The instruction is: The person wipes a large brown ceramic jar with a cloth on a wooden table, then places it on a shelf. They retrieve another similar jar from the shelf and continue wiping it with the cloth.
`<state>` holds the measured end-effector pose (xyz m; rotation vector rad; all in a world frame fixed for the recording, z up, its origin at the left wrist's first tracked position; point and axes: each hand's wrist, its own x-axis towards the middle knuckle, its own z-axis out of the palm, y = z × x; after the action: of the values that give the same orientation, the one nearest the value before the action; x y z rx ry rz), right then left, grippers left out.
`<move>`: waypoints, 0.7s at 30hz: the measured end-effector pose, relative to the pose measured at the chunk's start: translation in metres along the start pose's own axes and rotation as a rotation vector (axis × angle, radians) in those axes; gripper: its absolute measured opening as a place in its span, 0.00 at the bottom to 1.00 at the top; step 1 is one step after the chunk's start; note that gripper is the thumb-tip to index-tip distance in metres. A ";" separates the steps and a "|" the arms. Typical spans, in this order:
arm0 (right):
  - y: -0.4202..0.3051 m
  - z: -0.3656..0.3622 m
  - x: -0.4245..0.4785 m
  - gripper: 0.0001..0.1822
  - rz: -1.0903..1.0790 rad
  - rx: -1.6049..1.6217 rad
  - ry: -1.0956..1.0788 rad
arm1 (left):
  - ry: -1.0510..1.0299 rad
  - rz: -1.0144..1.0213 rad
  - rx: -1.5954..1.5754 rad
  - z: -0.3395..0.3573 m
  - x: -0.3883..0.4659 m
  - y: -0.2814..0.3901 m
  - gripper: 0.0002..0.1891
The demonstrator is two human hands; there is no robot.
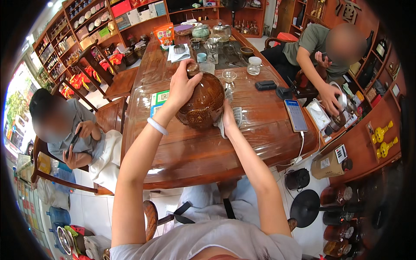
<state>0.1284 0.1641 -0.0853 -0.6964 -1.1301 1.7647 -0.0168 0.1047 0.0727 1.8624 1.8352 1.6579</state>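
A glossy brown glazed ceramic jar (204, 100) with raised patterns on its round body tilts over the wooden table in front of me. My left hand (185, 84) grips its narrow neck and top knob, with a pale bangle on that wrist. My right hand (228, 115) presses a grey checked cloth (237, 116) to the jar's right side; its fingers are partly hidden behind the jar and cloth. Whether the jar's base touches the table cannot be seen. Under my left forearm lie a green printed-code card (161, 97) and a blue one (156, 110).
Beyond the jar stand a glass dish (229, 76), a lidded glass jar (254, 66) and a blue cup (201, 57). A black case (265, 85) and a charging phone (295, 115) lie rightward. One person sits left, holding a phone; another at right reaches among containers.
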 end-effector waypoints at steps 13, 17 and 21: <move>0.024 0.023 -0.110 0.19 -0.479 -1.031 0.007 | 0.003 -0.038 0.053 0.002 -0.006 0.010 0.24; 0.039 0.036 -0.117 0.20 -0.625 -1.296 0.062 | 0.013 -0.015 0.075 0.003 -0.006 0.011 0.24; 0.035 0.044 -0.121 0.20 -0.780 -1.225 -0.238 | 0.007 -0.017 0.055 0.002 -0.007 0.010 0.24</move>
<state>0.1318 0.0317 -0.0995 -0.5621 -2.2632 0.3687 -0.0072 0.0980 0.0744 1.8590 1.9121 1.6267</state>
